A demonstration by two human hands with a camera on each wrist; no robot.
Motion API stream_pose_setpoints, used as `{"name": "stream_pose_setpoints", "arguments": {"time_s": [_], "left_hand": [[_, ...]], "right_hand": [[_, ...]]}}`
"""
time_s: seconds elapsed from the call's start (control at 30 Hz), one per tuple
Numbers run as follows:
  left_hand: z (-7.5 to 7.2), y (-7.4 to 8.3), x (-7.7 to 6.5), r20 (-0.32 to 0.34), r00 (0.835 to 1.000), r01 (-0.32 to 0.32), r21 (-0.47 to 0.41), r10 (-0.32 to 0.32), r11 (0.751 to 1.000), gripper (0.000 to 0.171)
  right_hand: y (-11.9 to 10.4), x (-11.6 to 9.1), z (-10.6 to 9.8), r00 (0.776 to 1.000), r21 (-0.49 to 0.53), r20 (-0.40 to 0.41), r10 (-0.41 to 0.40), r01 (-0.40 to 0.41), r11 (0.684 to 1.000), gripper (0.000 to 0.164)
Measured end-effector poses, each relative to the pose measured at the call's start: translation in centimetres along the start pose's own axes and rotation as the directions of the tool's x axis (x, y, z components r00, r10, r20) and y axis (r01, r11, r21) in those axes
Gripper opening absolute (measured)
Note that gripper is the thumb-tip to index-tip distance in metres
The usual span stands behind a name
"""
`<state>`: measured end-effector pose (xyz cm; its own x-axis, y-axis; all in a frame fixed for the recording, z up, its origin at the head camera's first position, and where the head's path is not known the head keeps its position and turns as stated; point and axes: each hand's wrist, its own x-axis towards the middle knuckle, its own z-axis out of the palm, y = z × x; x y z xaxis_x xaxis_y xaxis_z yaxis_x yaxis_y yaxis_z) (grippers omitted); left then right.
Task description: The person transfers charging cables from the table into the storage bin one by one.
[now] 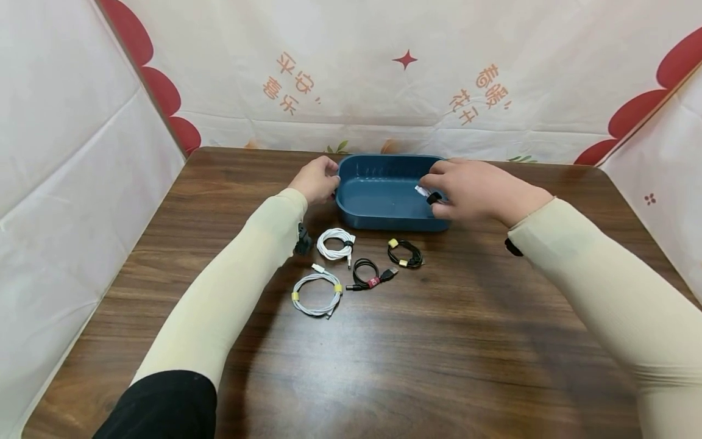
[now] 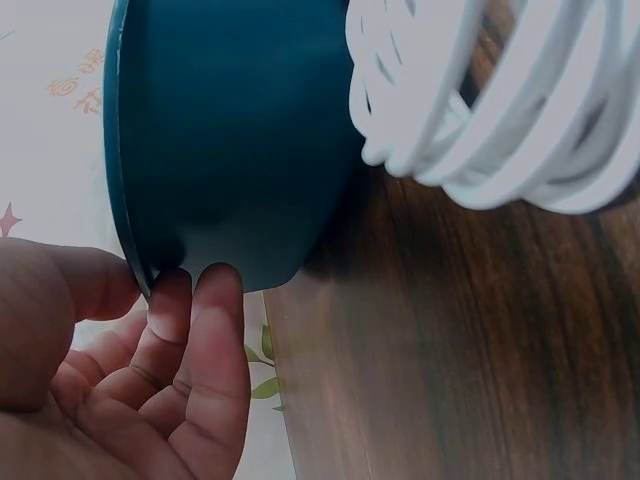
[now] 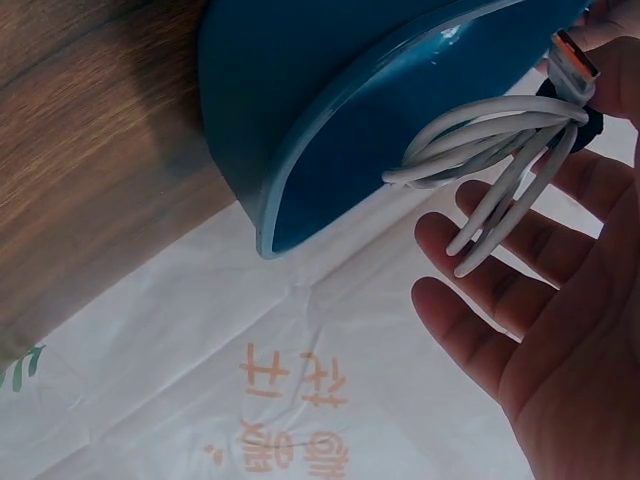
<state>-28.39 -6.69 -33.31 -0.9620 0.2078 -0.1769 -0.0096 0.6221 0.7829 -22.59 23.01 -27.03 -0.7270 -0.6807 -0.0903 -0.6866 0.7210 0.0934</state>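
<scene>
At the far side of the table, a blue plastic bin (image 1: 392,222) lies between both hands. My left hand (image 1: 315,180) grips its left end, thumb at the rim (image 2: 117,130) and fingertips against the outer wall. Over the bin's right end, my right hand (image 1: 477,189) pinches a bundled white USB cable (image 3: 470,150) near its black tie. The cable's loops hang past the spread lower fingers, its metal plug pointing up in the right wrist view. A coiled white cable (image 1: 320,245) lies just in front of the bin, near my left wrist.
On the table (image 1: 439,353) before the bin are a black cable (image 1: 412,262) with yellow ties, a black USB cable with a red tie (image 1: 373,282), and a pale grey cable with yellow ties (image 1: 338,288). White printed cloth (image 1: 351,79) hangs behind and along both sides.
</scene>
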Motion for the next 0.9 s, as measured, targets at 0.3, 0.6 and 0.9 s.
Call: {"name": "stream_pose_setpoints", "arguments": {"time_s": [0.3,0.6,0.9], "left_hand": [[-0.1,0.1,0.0,0.001,1.0,0.008,-0.002,-0.008,1.0,0.036],[0.0,0.1,0.1,0.001,1.0,0.008,-0.003,-0.008,1.0,0.036],[0.0,0.1,0.1,0.009,1.0,0.004,-0.016,-0.004,1.0,0.036]], "right_hand": [[0.7,1.9,0.3,0.995,-0.039,0.094,-0.039,0.043,0.998,0.043],[1.0,3.9,1.3,0.972,-0.099,0.227,-0.066,0.09,0.991,0.042],[1.4,5.2,1.7,0.96,-0.085,0.277,-0.034,0.059,0.995,0.045]]}}
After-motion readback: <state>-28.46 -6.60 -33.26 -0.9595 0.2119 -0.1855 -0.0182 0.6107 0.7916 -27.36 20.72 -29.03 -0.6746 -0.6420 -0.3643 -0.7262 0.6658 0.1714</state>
